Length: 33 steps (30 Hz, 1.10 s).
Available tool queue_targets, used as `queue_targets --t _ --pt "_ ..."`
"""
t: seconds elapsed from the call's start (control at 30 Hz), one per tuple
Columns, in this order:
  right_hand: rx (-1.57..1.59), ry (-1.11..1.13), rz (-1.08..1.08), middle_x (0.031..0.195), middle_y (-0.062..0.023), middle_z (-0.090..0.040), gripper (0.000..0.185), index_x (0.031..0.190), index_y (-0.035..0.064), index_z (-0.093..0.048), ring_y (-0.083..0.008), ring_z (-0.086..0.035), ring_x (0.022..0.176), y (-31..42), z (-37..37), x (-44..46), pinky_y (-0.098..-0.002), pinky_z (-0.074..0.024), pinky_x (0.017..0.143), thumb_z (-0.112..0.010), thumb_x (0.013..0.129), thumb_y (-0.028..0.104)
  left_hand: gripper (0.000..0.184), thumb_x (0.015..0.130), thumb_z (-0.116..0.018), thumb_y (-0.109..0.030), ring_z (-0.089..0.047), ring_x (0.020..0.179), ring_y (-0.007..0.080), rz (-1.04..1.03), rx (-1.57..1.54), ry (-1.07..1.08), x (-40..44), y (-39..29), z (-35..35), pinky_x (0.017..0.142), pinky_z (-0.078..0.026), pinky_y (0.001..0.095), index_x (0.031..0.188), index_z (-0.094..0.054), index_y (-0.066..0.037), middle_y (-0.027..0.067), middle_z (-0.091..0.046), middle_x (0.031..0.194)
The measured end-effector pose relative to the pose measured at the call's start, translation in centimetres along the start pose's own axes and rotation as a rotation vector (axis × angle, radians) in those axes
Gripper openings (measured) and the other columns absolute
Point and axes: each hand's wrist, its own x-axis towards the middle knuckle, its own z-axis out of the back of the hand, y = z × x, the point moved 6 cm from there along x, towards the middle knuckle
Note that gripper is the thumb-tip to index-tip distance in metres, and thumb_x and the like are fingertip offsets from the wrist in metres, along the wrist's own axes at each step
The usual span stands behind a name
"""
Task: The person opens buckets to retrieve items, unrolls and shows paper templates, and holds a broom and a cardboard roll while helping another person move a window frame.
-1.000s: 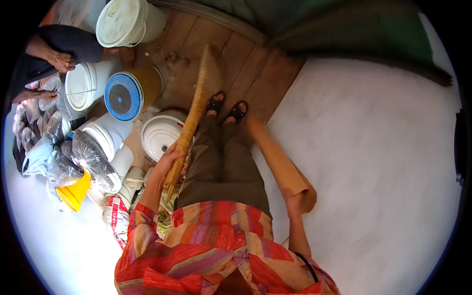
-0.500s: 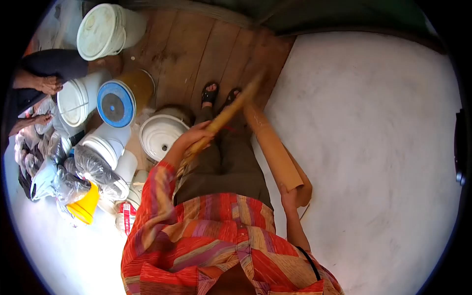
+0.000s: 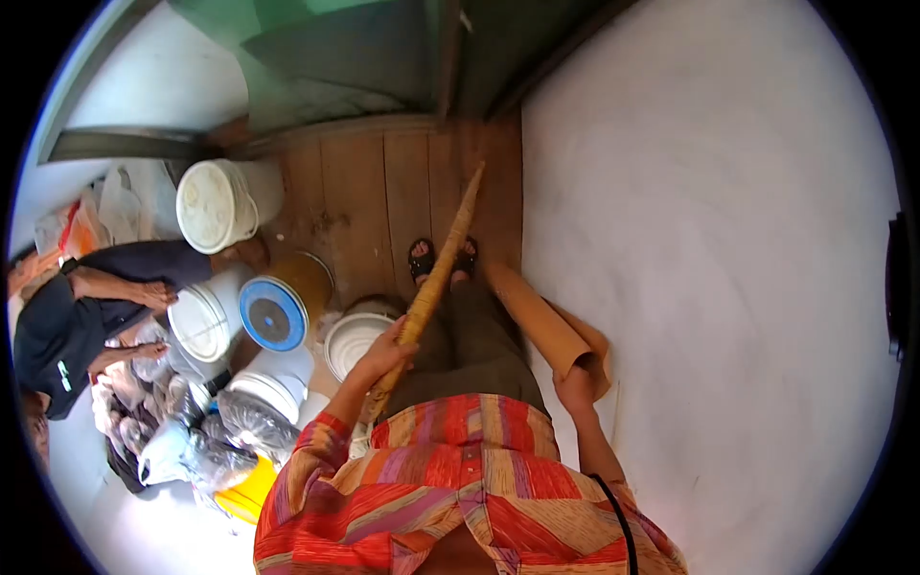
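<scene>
My left hand point(image 3: 386, 353) is closed around a long, tapering, yellow-brown ridged stick point(image 3: 441, 264). Its thin tip points away from me, above the floor near my feet, and its lower end lies by my hip. On the other side, my right hand point(image 3: 575, 385) is at the near end of a rolled brown sheet point(image 3: 537, 311), its fingers partly hidden by the roll. The sheet looks stiff like cardboard, though its material is unclear. It slants along my right leg beside the white wall, with a loose flap at its outer side.
A seated person point(image 3: 72, 316) is at the left. Near them stand a white lidded bucket point(image 3: 216, 206), a blue-lidded container point(image 3: 273, 314) and a white round lid point(image 3: 356, 343). Filled plastic bags point(image 3: 216, 460) crowd the lower left. A white wall point(image 3: 728, 287) rises at right; wooden planks point(image 3: 355, 201) form the floor.
My view has tilted up, showing more of the green panel and the seated person. The stick has swung to a steeper angle in my left hand. Both hands keep their places on stick and roll.
</scene>
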Motion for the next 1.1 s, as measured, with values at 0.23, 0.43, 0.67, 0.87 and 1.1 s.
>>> queue_targets --t 0.23,0.43,0.67,0.87,1.1 --pt "-0.076 0.014 0.009 0.091 -0.0195 -0.061 0.029 0.100 0.0044 -0.054 -0.0368 -0.059 0.082 3.5 6.4 0.6 -0.0455 -0.0471 0.069 -0.060 0.077 0.021 0.073 0.074 -0.061 -0.018 -0.058 0.070 0.0194 0.039 0.114 0.043 -2.2 -4.1 -3.2 0.061 -0.049 0.0303 0.137 -0.025 -0.005 0.0137 -0.057 0.099" --pt "0.027 -0.138 0.126 0.112 -0.0182 -0.054 0.037 0.108 0.0027 -0.048 -0.0335 -0.055 0.098 6.0 8.2 1.4 -0.0437 -0.0438 0.080 -0.061 0.077 0.020 0.069 0.069 -0.062 -0.030 -0.057 0.097 0.0293 -0.167 0.556 -0.129 -4.0 -0.4 1.1 0.084 -0.043 0.0353 0.128 -0.038 -0.003 0.0196 -0.058 0.106" --pt "0.166 -0.225 0.475 0.092 -0.0159 -0.053 0.048 0.120 0.0016 -0.045 -0.0280 -0.055 0.085 15.6 14.0 5.0 -0.0367 -0.0447 0.075 -0.061 0.078 0.018 0.068 0.067 -0.061 -0.030 -0.056 0.099 0.0317 -0.080 0.365 -0.357 -8.5 1.8 2.9 0.087 -0.042 0.0356 0.127 -0.042 -0.003 0.0221 -0.059 0.105" --pt "0.966 0.134 0.328 0.089 -0.0091 -0.051 0.058 0.133 0.0068 -0.027 -0.0174 -0.051 0.077 26.0 17.0 24.5 -0.0315 -0.0456 0.067 -0.051 0.081 0.015 0.075 0.068 -0.060 -0.033 -0.055 0.101 0.0335 -0.029 0.270 -0.494 -9.0 5.7 3.2 0.087 -0.042 0.0373 0.131 -0.035 -0.003 0.0239 -0.058 0.107" --pt "0.901 0.404 0.868 0.132 -0.0167 -0.039 0.049 0.128 0.0030 -0.036 -0.0305 -0.040 0.118 51.7 20.4 13.3 -0.0438 -0.0349 0.095 -0.046 0.087 0.027 0.069 0.073 -0.060 -0.026 -0.057 0.087 0.0234 -0.094 -0.039 -0.340 -10.2 6.2 2.0 0.077 -0.045 0.0315 0.131 -0.034 0.000 0.0166 -0.058 0.102"
